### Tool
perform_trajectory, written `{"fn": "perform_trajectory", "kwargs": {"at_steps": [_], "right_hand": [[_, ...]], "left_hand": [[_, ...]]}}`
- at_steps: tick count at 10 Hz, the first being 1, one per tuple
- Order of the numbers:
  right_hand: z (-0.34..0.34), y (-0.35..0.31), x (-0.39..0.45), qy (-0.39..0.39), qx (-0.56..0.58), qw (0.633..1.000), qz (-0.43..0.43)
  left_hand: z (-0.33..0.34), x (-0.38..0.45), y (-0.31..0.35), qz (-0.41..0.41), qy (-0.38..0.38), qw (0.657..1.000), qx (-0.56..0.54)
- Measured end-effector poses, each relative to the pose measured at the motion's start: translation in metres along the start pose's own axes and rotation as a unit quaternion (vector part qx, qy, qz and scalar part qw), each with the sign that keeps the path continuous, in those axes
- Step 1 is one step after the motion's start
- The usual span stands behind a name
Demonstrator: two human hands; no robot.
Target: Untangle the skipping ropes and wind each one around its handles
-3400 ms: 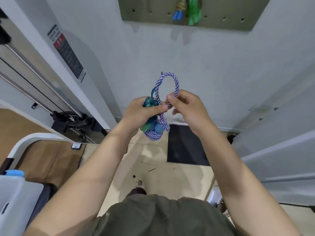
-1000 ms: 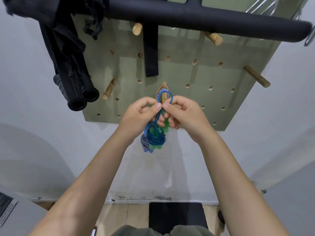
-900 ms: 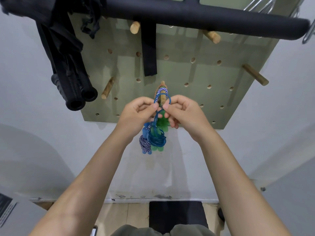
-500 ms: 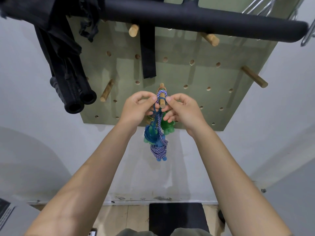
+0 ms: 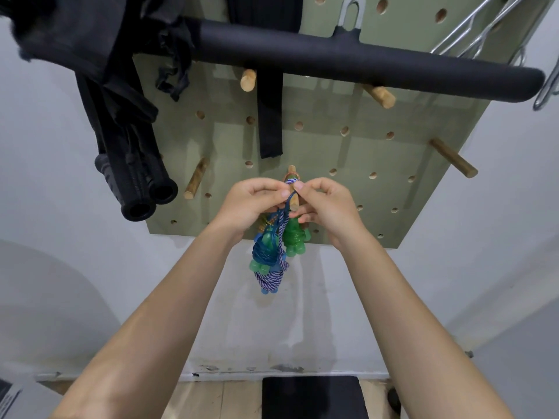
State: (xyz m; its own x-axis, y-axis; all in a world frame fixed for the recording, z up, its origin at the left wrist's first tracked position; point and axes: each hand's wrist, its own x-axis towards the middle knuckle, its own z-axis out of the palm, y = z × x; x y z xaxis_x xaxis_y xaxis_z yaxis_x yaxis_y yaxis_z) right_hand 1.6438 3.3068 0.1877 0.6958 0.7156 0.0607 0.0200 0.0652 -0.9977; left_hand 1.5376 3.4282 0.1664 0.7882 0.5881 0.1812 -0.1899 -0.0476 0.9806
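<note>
A wound bundle of purple-white braided skipping rope point(image 5: 271, 278) and a blue rope wound on green handles point(image 5: 263, 251) hang from a wooden peg point(image 5: 293, 198) on the green pegboard point(image 5: 357, 152). Another green handle point(image 5: 295, 238) hangs just behind them. My left hand point(image 5: 248, 204) and my right hand point(image 5: 325, 204) both pinch the rope loops at the peg, thumbs and fingertips almost touching. The loop tops lie over the peg.
A long black foam bar point(image 5: 348, 60) crosses the top of the board. Black grips and straps point(image 5: 136, 182) hang at the left. Other wooden pegs point(image 5: 452, 158) stick out. Chrome hooks point(image 5: 484, 28) sit at the upper right. A black mat point(image 5: 311, 397) lies on the floor.
My head turned up from the floor to the pegboard. Both hands lifted the rope loops onto the peg, and the bundles now hang lower beneath it.
</note>
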Motion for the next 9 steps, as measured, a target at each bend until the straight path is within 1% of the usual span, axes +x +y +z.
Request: {"fn": "perform_trajectory", "kwargs": {"at_steps": [1,2,3,5,7,8,9], "right_hand": [[0.005,-0.001,0.005,0.026,-0.012,1.0,0.001],[0.01,0.002,0.01,0.056,-0.034,0.998,0.0],[0.013,0.001,0.012,0.075,-0.05,0.996,0.004],[0.018,-0.003,0.02,0.098,-0.03,0.995,0.012],[0.023,-0.007,0.008,0.09,-0.043,0.995,0.014],[0.022,-0.012,-0.007,0.072,-0.057,0.995,0.035],[0.019,-0.015,-0.032,0.063,-0.071,0.995,0.033]], "left_hand": [[-0.001,-0.003,-0.004,-0.013,-0.002,1.0,-0.002],[-0.002,0.005,-0.005,0.008,0.04,0.999,0.0],[-0.003,0.016,-0.004,0.017,0.046,0.999,0.0],[-0.005,0.032,-0.013,0.018,0.039,0.999,-0.025],[-0.007,0.019,-0.018,0.006,0.035,0.999,-0.031],[-0.007,0.008,-0.01,0.001,0.042,0.999,-0.004],[-0.013,-0.017,0.003,0.017,0.07,0.997,0.021]]}}
